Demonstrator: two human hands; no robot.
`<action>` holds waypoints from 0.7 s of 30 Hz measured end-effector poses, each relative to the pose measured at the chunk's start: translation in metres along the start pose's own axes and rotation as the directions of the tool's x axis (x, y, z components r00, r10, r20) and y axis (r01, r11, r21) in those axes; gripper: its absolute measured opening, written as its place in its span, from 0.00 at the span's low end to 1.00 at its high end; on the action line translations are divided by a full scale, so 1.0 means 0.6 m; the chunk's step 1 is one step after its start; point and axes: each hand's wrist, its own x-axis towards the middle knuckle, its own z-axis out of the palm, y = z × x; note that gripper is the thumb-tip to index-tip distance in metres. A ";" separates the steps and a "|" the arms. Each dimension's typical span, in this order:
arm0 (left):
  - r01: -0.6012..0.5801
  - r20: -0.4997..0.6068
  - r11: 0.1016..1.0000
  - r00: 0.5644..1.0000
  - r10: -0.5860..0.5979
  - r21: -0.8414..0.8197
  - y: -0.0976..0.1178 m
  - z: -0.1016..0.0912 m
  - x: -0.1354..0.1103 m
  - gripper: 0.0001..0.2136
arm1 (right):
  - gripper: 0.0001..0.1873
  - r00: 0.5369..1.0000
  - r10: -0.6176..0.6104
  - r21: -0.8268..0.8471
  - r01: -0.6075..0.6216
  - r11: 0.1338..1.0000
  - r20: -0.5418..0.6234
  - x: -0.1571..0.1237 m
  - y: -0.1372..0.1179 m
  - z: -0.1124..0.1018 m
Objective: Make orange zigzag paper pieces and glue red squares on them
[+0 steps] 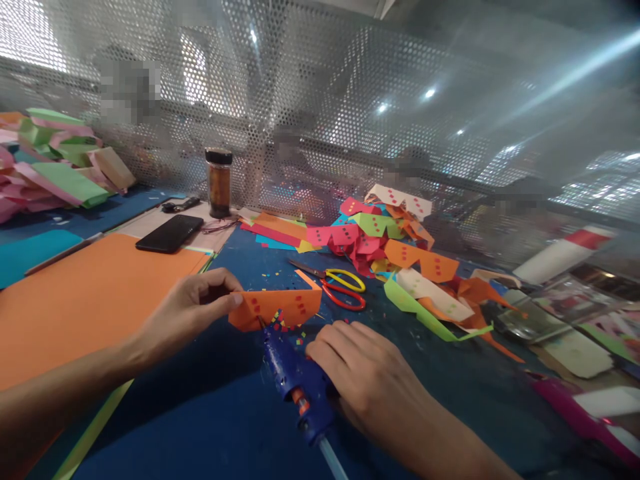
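Observation:
Between the thumb and fingers of my left hand (207, 300) is the left end of a folded orange paper strip (277, 303) with red dots on its face. My right hand (360, 367) is wrapped round the handle of a blue hot glue gun (295, 380), its clear glue stick poking out of the back. The nozzle meets the lower left edge of the strip; whether glue is coming out is too small to tell. Scissors (340, 287) with one yellow and one red handle lie just behind the strip. Small coloured paper bits (283, 322) are scattered around the nozzle.
Folded, dotted paper strips (367, 230) are heaped at the back right. Orange sheets (90, 293), a black phone (170, 233) and a dark-lidded jar (219, 183) are on the left. More folded paper (60, 160) is piled far left. A perforated metal screen (300, 100) stands behind.

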 end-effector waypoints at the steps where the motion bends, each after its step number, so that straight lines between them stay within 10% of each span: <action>1: 0.002 -0.001 1.000 1.000 -0.002 -0.003 -0.001 0.000 0.000 0.11 | 0.07 1.000 -0.002 0.000 0.002 1.000 -0.003 0.000 0.000 0.000; 21: 0.067 -0.032 0.987 0.997 -0.072 -0.144 -0.013 -0.004 0.012 0.10 | 0.12 0.999 -0.003 0.122 0.009 0.992 -0.047 0.000 -0.004 0.002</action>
